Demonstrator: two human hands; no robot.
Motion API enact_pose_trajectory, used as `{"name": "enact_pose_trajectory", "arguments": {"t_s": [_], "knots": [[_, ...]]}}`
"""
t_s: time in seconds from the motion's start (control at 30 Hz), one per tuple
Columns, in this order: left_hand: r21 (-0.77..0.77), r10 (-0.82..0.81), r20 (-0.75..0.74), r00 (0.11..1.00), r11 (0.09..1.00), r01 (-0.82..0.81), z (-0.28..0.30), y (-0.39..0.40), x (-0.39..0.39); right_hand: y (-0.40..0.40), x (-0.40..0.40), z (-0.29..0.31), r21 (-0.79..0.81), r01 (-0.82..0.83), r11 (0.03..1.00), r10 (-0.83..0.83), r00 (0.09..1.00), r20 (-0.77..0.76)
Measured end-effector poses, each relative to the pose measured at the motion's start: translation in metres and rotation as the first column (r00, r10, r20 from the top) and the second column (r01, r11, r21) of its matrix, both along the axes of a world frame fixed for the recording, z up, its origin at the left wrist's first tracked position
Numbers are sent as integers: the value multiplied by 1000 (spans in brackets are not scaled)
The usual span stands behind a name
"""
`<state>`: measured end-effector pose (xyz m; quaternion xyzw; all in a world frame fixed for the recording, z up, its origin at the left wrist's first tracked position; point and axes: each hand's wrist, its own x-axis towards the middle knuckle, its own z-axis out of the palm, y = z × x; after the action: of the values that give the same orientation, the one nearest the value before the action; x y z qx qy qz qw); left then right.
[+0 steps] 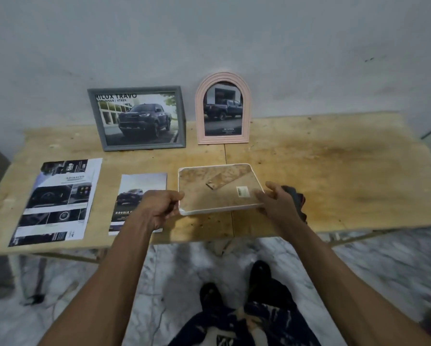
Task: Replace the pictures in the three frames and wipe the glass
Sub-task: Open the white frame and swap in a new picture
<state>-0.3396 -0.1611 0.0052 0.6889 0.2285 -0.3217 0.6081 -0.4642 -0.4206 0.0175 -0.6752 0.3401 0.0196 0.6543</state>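
Nearest, the left hand pinches the near-left corner of the white rectangular frame, which lies face down on the worn plywood counter, brown backing up. The right hand curls its grip on the frame's near-right edge, a dark cloth just behind it. Loose truck prints lie to the left. Farther back, the grey rectangular frame and pink arched frame stand against the wall, each showing a truck picture. This looks like the third frame; next, the backing probably needs freeing.
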Motion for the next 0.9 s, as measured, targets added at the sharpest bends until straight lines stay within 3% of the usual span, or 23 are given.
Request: {"name": "enact_pose_trajectory", "arguments": {"t_s": [0.17,0.37,0.53,0.9], "knots": [[113,-18,19,1000,994,16,-30,-8,-30,5,-3,-41,-109,11,994,-27,989,-145],[324,-80,68,994,945,54,-62,-21,-32,5,9,-60,-239,-18,971,-31,980,-198],[410,-147,72,986,906,105,-73,-35,-28,0,18,-80,-259,-58,964,-23,954,-300],[576,-216,144,966,812,95,-81,-51,-26,6,22,-95,-411,-96,907,-11,968,-252]]}}
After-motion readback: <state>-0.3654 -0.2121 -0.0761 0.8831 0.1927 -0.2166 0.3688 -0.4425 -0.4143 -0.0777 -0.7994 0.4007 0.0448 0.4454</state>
